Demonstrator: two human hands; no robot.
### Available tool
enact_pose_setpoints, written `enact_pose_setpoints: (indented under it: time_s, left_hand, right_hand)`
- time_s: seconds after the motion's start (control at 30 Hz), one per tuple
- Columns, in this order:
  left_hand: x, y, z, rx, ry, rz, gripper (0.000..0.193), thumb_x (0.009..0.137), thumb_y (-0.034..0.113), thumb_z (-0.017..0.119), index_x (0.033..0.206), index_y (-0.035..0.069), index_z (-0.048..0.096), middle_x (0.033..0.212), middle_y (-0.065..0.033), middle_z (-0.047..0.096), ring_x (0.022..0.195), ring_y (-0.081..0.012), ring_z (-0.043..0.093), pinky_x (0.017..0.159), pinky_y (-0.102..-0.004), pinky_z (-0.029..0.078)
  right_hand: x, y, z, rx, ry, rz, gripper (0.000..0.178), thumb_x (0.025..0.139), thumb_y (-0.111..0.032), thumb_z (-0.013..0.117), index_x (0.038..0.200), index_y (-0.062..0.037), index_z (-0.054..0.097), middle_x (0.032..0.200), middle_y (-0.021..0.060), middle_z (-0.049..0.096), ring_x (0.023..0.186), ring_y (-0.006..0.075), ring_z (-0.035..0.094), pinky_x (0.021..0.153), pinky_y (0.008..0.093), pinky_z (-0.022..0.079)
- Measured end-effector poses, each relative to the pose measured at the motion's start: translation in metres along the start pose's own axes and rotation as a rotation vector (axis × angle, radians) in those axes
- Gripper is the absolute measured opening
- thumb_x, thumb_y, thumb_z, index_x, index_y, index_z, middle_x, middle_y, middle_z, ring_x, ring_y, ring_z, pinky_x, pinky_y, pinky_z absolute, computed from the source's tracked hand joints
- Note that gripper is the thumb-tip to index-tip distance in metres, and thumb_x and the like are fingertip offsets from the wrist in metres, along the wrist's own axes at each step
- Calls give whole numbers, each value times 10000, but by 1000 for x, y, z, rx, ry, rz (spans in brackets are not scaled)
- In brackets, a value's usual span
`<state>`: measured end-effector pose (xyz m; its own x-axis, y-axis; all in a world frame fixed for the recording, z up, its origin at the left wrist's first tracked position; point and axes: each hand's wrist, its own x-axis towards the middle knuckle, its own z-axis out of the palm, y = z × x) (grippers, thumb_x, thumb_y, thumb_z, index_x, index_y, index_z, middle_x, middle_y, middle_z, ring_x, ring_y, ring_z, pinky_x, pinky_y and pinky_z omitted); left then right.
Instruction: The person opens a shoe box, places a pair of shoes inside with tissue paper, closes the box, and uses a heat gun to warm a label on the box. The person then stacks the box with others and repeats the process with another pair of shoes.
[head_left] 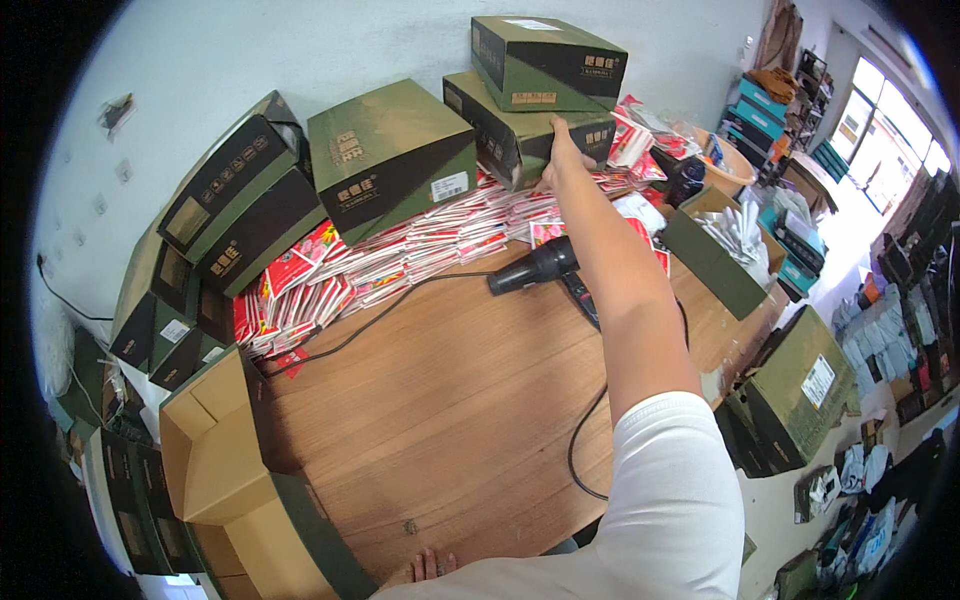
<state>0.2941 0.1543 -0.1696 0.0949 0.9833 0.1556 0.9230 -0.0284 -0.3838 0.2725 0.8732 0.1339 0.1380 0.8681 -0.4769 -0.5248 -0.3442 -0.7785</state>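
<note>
My right hand [564,160], at the end of a stretched arm, grips the front corner of the lower green-and-black shoebox [585,135] in a stack of two. The upper shoebox [560,62] sits on it, slightly askew. My left hand [428,567] is at the near table edge, only partly in view, with its fingertips showing and nothing visible in them. Beside it an open shoebox [250,440] with a tan inside lies at the left. A black hair dryer [532,267] rests on the wooden table [430,390] below my right forearm.
Piles of red-and-white packets [430,240] line the wall. Another green shoebox [390,165] and several stacked ones [240,200] rest on them. A box of white crumpled items [740,240] stands at right. A black cord [400,295] crosses the table.
</note>
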Motion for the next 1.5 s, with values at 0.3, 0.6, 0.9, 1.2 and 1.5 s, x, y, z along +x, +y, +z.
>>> enact_pose_setpoints:
  time_s: [0.3, 0.6, 0.9, 1.2, 1.5]
  left_hand:
    - [10, -1, 3, -85, -1, 6, 609, 990, 443, 383, 1497, 114, 310, 1476, -278, 335, 1337, -431, 356, 1064, -566, 320]
    - [6, -15, -5, -137, -21, 58, 644, 985, 460, 401, 1514, 114, 278, 1518, -274, 264, 1393, -430, 268, 1103, -563, 260]
    - [-10, -2, 18, -321, -405, -106, 695, 984, 474, 407, 1539, 99, 220, 1579, -269, 140, 1461, -436, 121, 1160, -558, 149]
    - [15, -4, -34, -518, -328, -242, 614, 1019, 326, 429, 1540, 81, 218, 1585, -255, 140, 1467, -401, 137, 1168, -514, 148]
    - [89, 120, -116, -1719, -761, 101, 433, 1009, 217, 525, 1395, 32, 462, 1273, -163, 594, 1086, -216, 593, 924, -321, 481]
  right_hand:
    - [114, 18, -22, -763, -581, -378, 1238, 785, -753, 575, 1468, -234, -318, 1591, 223, 99, 1352, 476, 346, 992, 620, 417]
    - [36, 103, -111, -783, -270, -1016, 417, 884, -180, 624, 1245, 11, 543, 846, 183, 684, 755, 292, 673, 698, 391, 541]
    - [-297, 181, -462, -1156, -385, -275, 349, 869, -354, 651, 1050, -58, 688, 870, 137, 698, 779, 227, 675, 695, 361, 518]
    - [-382, 165, -908, -1121, 1140, -152, 558, 929, -461, 540, 1141, 48, 632, 1062, 233, 670, 965, 368, 649, 861, 416, 488]
    - [-375, 258, -1002, 175, 549, 383, 711, 955, -599, 403, 1363, -23, 489, 1313, 176, 575, 1142, 318, 604, 978, 444, 483]
